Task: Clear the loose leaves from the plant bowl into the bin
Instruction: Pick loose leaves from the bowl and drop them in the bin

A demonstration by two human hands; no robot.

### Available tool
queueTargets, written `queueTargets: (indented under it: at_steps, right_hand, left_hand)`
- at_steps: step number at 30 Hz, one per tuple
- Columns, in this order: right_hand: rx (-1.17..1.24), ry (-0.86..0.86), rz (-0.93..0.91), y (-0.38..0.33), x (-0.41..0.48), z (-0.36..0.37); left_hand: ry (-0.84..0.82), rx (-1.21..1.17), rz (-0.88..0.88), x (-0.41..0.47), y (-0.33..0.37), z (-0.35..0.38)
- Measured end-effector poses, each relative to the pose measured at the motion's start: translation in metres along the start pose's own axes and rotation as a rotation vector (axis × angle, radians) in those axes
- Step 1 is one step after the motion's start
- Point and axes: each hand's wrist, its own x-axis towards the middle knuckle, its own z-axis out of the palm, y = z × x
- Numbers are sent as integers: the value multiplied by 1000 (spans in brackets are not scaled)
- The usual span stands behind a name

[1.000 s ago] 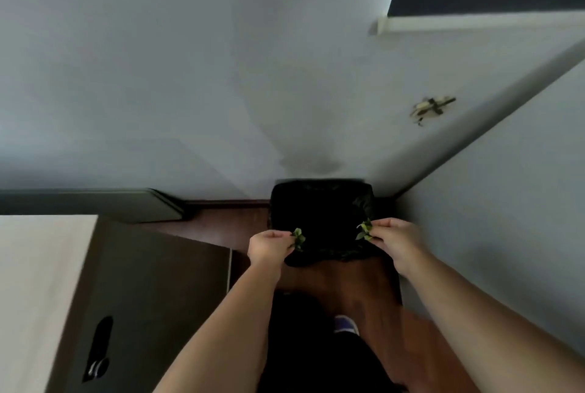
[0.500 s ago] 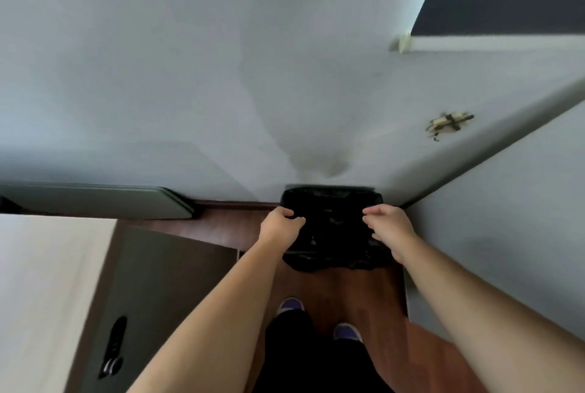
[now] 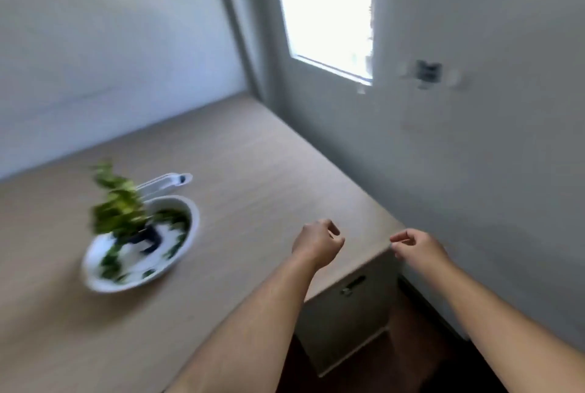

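A white plant bowl (image 3: 186, 244) sits on the light wooden table (image 3: 247, 171), left of centre, blurred by motion. A leafy green plant (image 3: 115, 207) in a small dark pot stands inside it, and several loose green leaves (image 3: 110, 261) lie scattered on the bowl's floor. My left hand (image 3: 318, 240) hovers above the table's right corner with loosely curled fingers and holds nothing. My right hand (image 3: 418, 247) hangs just past that corner, fingers also loosely curled and empty. Both hands are well to the right of the bowl. The bin is out of view.
A clear plastic object (image 3: 166, 182) lies on the table just behind the bowl. Walls close the table in behind and on the right, with a bright window (image 3: 329, 9) above. A cabinet with a handle (image 3: 351, 286) sits under the table corner, dark wood floor below.
The view has swung from the black bin on the floor to the table with the bowl. The leaves that both hands pinched a second ago are gone, and both hands are now empty.
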Motion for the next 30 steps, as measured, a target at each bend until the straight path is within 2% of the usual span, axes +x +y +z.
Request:
queueTargets:
  at_steps: [4, 7, 14, 22, 27, 30]
  right_hand:
    - [-131, -276, -177, -78, -14, 101]
    - [-199, -405, -265, -122, -34, 171]
    - [-346, -495, -395, -189, -55, 315]
    - [-567, -504, -493, -229, -35, 432]
    - [-807, -620, -556, -225, -25, 476]
    - [-919, -585, -550, -225, -24, 495]
  left_hand:
    - [171, -79, -222, -35, -104, -85]
    - [274, -125, -352, -63, -179, -131]
    - [394, -180, -483, -79, -310, -207]
    - [203, 89, -367, -18, -401, -247]
    - [5, 259, -314, 20, -425, -238]
    - [-28, 339, -290, 35, -433, -238]
